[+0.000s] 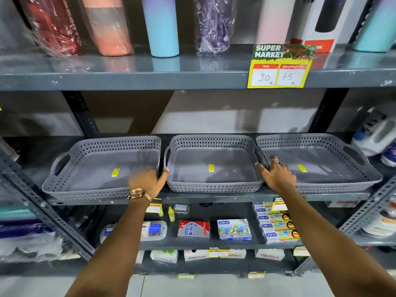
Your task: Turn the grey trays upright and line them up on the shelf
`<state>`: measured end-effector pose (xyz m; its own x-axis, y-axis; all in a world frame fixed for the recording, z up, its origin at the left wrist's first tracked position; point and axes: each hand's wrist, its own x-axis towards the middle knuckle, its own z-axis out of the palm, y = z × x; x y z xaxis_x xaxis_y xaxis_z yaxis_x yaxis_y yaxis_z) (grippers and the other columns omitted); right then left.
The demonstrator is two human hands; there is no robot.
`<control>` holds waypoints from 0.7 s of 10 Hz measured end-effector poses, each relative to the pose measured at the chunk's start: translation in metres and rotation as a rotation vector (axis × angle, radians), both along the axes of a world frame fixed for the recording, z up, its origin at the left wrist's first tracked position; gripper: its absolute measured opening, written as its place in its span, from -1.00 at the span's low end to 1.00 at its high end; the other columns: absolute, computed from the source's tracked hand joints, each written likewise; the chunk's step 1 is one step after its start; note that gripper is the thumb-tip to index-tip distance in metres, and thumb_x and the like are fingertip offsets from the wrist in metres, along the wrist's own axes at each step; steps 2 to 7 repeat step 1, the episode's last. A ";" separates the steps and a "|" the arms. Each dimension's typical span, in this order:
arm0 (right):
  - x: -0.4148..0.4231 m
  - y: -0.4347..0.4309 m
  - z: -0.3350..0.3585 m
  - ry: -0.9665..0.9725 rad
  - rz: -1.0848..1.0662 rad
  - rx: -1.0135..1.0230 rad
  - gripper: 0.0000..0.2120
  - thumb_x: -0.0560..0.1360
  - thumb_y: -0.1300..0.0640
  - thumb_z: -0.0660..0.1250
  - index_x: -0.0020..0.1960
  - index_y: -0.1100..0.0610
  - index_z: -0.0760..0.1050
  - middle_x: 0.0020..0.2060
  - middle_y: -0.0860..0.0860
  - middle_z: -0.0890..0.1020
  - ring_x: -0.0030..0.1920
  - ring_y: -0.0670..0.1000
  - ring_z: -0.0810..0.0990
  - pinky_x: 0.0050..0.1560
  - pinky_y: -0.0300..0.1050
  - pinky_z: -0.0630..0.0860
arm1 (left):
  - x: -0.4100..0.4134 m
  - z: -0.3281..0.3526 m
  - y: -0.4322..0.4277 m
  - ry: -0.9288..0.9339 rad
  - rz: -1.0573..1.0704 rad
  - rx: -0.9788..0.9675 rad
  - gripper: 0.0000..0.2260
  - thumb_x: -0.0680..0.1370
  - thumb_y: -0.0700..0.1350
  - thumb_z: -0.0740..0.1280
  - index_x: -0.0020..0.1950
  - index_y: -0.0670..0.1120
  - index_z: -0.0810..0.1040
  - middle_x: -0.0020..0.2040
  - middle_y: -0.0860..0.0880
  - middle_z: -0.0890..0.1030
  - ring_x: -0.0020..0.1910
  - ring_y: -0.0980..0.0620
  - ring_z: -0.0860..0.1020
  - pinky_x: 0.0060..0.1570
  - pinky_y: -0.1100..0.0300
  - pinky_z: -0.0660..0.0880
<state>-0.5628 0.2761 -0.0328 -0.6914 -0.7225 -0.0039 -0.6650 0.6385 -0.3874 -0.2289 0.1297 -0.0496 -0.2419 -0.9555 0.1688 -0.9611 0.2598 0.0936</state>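
Both hands, left hand (147, 181) and right hand (276, 174), grip the middle tray's (214, 168) side handles on the shelf (214, 198).

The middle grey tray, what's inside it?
Inside the middle grey tray only a small yellow sticker lies on its floor. Nothing else shows; the near wall hides a strip of floor at the front.

a yellow price sign (280, 67) on the edge of the upper shelf (128, 80) reads "super market", with "mrp" over 90 and a second box showing 75. on the lower shelf, a blue crayon box (234, 229) and the stacked boxes (275, 224) beside it carry "doms". white packs (270, 255) below show "fitfix". each grey tray (214, 166) has a yellow sticker (210, 168), too small to read.
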 end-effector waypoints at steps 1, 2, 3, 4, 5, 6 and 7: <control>0.009 0.011 0.025 0.016 0.086 -0.172 -0.29 0.53 -0.28 0.09 0.48 0.18 0.19 0.31 0.29 0.48 0.36 0.26 0.38 0.25 0.20 0.39 | 0.012 0.007 0.004 -0.094 -0.092 -0.071 -0.34 0.51 0.35 -0.11 0.25 -0.05 0.52 0.18 -0.13 0.62 0.17 -0.17 0.55 0.16 -0.06 0.40; 0.009 0.011 0.025 0.016 0.086 -0.172 -0.29 0.53 -0.28 0.09 0.48 0.18 0.19 0.31 0.29 0.48 0.36 0.26 0.38 0.25 0.20 0.39 | 0.012 0.007 0.004 -0.094 -0.092 -0.071 -0.34 0.51 0.35 -0.11 0.25 -0.05 0.52 0.18 -0.13 0.62 0.17 -0.17 0.55 0.16 -0.06 0.40; 0.009 0.011 0.025 0.016 0.086 -0.172 -0.29 0.53 -0.28 0.09 0.48 0.18 0.19 0.31 0.29 0.48 0.36 0.26 0.38 0.25 0.20 0.39 | 0.012 0.007 0.004 -0.094 -0.092 -0.071 -0.34 0.51 0.35 -0.11 0.25 -0.05 0.52 0.18 -0.13 0.62 0.17 -0.17 0.55 0.16 -0.06 0.40; 0.009 0.011 0.025 0.016 0.086 -0.172 -0.29 0.53 -0.28 0.09 0.48 0.18 0.19 0.31 0.29 0.48 0.36 0.26 0.38 0.25 0.20 0.39 | 0.012 0.007 0.004 -0.094 -0.092 -0.071 -0.34 0.51 0.35 -0.11 0.25 -0.05 0.52 0.18 -0.13 0.62 0.17 -0.17 0.55 0.16 -0.06 0.40; 0.009 0.011 0.025 0.016 0.086 -0.172 -0.29 0.53 -0.28 0.09 0.48 0.18 0.19 0.31 0.29 0.48 0.36 0.26 0.38 0.25 0.20 0.39 | 0.012 0.007 0.004 -0.094 -0.092 -0.071 -0.34 0.51 0.35 -0.11 0.25 -0.05 0.52 0.18 -0.13 0.62 0.17 -0.17 0.55 0.16 -0.06 0.40; 0.009 0.011 0.025 0.016 0.086 -0.172 -0.29 0.53 -0.28 0.09 0.48 0.18 0.19 0.31 0.29 0.48 0.36 0.26 0.38 0.25 0.20 0.39 | 0.012 0.007 0.004 -0.094 -0.092 -0.071 -0.34 0.51 0.35 -0.11 0.25 -0.05 0.52 0.18 -0.13 0.62 0.17 -0.17 0.55 0.16 -0.06 0.40; 0.009 0.011 0.025 0.016 0.086 -0.172 -0.29 0.53 -0.28 0.09 0.48 0.18 0.19 0.31 0.29 0.48 0.36 0.26 0.38 0.25 0.20 0.39 | 0.012 0.007 0.004 -0.094 -0.092 -0.071 -0.34 0.51 0.35 -0.11 0.25 -0.05 0.52 0.18 -0.13 0.62 0.17 -0.17 0.55 0.16 -0.06 0.40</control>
